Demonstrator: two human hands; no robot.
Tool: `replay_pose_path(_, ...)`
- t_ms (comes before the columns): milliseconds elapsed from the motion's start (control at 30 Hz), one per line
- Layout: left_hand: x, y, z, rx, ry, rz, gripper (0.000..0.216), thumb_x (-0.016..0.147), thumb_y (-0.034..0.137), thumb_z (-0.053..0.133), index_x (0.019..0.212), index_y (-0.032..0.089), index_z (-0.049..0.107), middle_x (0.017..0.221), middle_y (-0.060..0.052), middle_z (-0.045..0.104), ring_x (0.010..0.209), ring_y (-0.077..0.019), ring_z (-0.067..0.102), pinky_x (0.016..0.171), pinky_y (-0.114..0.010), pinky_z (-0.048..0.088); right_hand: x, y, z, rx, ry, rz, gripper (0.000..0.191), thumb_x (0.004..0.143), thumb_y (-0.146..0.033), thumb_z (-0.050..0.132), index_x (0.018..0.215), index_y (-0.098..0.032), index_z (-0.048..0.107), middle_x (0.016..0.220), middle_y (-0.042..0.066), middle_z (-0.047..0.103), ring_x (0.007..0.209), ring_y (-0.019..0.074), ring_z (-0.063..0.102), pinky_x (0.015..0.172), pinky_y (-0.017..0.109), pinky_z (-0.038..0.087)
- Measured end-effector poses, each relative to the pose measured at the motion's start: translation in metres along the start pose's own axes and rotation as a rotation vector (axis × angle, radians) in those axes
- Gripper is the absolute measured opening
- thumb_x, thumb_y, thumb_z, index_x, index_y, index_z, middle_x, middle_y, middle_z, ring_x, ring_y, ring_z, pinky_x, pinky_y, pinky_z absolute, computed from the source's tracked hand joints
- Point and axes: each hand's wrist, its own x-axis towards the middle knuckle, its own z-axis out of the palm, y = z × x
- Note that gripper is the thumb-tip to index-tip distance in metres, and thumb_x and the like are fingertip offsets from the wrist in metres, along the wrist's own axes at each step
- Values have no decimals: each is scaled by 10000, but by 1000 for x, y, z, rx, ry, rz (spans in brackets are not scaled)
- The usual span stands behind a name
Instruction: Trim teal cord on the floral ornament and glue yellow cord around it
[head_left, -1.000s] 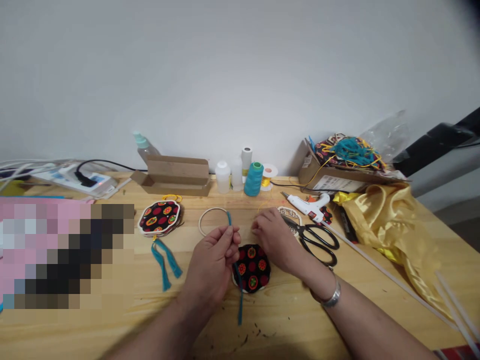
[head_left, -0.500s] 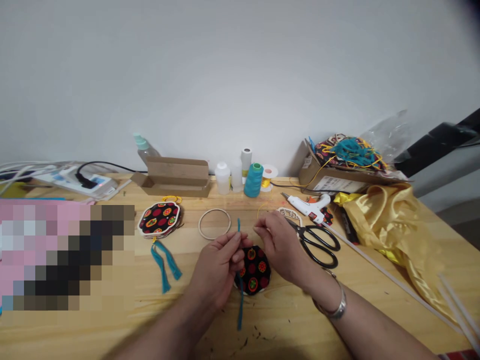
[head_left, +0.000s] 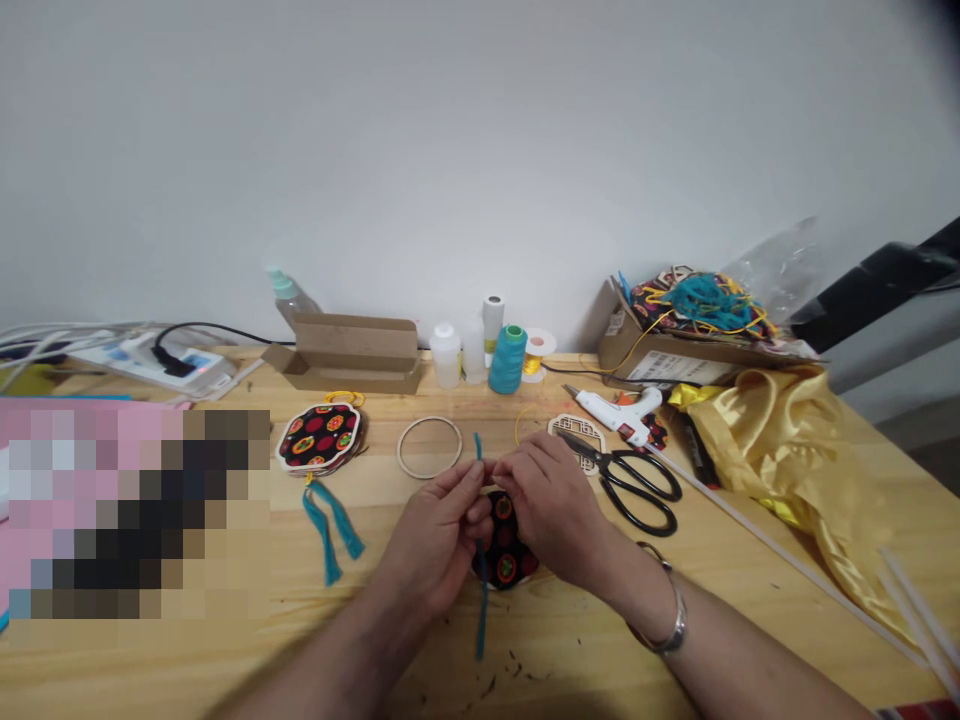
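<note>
My left hand (head_left: 441, 525) is closed in a pinch on a bundle of teal thread (head_left: 481, 615); a short end sticks up above the fingers and a longer part hangs down below. Close against its fingertips, my right hand (head_left: 551, 510) is also pinched, but what lies between those fingers is too small to make out. Under both hands lies a dark, flower-patterned fabric piece (head_left: 505, 545) with a pale rim, partly covered. A lattice-cut wooden piece (head_left: 586, 432) and black-handled scissors (head_left: 637, 485) lie right of my right hand. Left of the thread is a thin wooden ring (head_left: 400, 452).
A finished-looking patterned pendant (head_left: 319, 440) with teal tassels lies left. Behind stand an open cardboard box (head_left: 352, 372), white bottles (head_left: 445, 358) and a teal thread cone (head_left: 508, 362). Rightward are a glue gun (head_left: 611, 410), gold cloth (head_left: 780, 430) and a filled carton (head_left: 675, 365).
My right hand has moved left and slightly down, from a gap beside my left fingertips to right against them. My left hand and the teal thread stay nearly still.
</note>
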Motion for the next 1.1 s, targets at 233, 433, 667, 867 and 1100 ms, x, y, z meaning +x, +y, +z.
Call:
replay_pose_path(233,-1,0,0,-8,-17,-3,137,733,230,668,779,102,656,694,19,493,474,-2,324,408,-120,287,-1,0,0,-7,-12,-49,100,855,-129,459,796,-145,538,750,46,571,771,196,431,711,342,359)
replay_pose_path(433,-1,0,0,-5,-17,-2,141,718,228,682,771,102,646,661,32,472,472,-5,324,407,-123,284,-1,0,-2,-29,-14,-56,96,850,-122,463,801,-141,543,757,51,578,795,201,443,730,350,361)
replay_pose_path(667,-2,1,2,5,-24,9,146,723,245,676,724,117,604,614,49,444,464,-16,306,406,-134,264,-3,-1,-4,9,-52,-68,127,863,-139,440,800,-144,551,776,61,581,826,195,450,761,347,352)
replay_pose_path(867,-1,1,1,-10,-18,27,140,723,238,675,747,122,601,611,51,441,468,-19,317,411,-131,269,-3,1,-4,21,-63,-76,110,854,-127,450,816,-143,552,791,62,584,823,196,449,766,349,352)
replay_pose_path(1100,-2,1,2,11,36,42,166,677,224,711,766,126,611,709,34,491,462,-5,327,409,-134,272,2,5,-8,46,-28,-19,117,849,-115,464,822,-150,572,758,56,597,815,201,460,744,347,362)
